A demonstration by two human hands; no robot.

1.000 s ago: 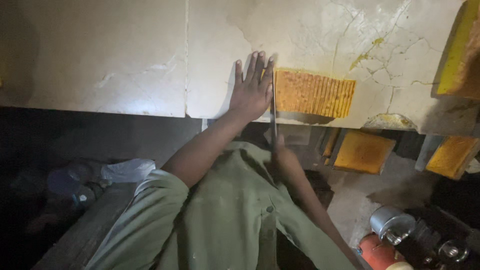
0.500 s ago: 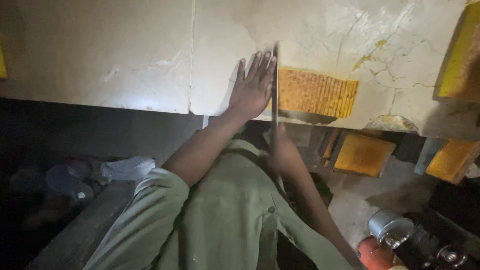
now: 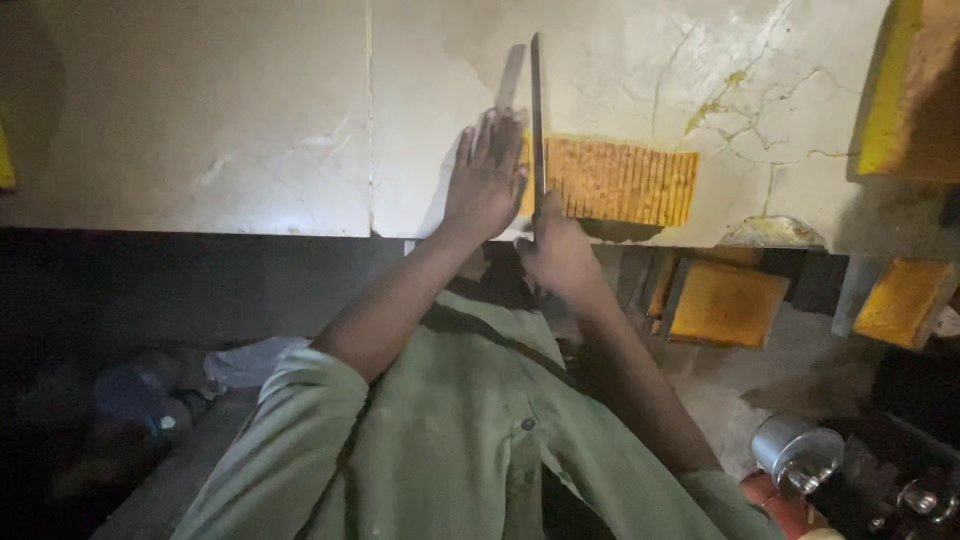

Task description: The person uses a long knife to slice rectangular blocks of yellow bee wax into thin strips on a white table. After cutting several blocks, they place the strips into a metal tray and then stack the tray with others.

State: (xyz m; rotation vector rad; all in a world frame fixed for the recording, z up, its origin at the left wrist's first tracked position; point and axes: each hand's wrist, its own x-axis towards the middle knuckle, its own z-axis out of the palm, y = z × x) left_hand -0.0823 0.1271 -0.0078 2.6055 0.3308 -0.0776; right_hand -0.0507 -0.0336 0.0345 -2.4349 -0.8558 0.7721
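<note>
The lower left is too dark to read. The right hand (image 3: pixel 560 255) has its fingers wrapped around a long knife (image 3: pixel 537 120), handle hidden. The left hand (image 3: pixel 487 175), fingers straight and slightly spread, presses the ridged orange slab (image 3: pixel 620 182) on the pale counter (image 3: pixel 200 130).

cracked pale stone slab (image 3: pixel 200 120) | dark floor (image 3: pixel 150 290) | dim light

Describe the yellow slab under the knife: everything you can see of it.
The slab is a flat, yellow-orange rectangular block lying on the pale cracked counter near its front edge. Close parallel cuts score its top into thin slices. The left hand lies flat on its left end; the knife, gripped by the right hand, stands edge-down there.
</note>
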